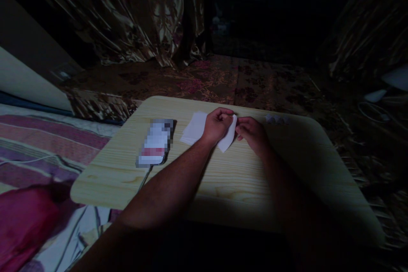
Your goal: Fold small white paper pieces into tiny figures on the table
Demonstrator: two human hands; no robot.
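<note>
A sheet of white paper is raised a little off the table, gripped by my left hand with bent fingers. My right hand is at the sheet's right edge, its fingers curled and pinching there. Just left of my left hand lie more white paper sheets, loosely stacked and partly covered by the hand. Beyond my right hand, several small pale crumpled-looking pieces sit in a row on the table.
The light wooden table has rounded corners. A phone, its screen blurred, lies at the left with a cable attached. A striped bed cover is at the left, a patterned curtain behind. The room is dim.
</note>
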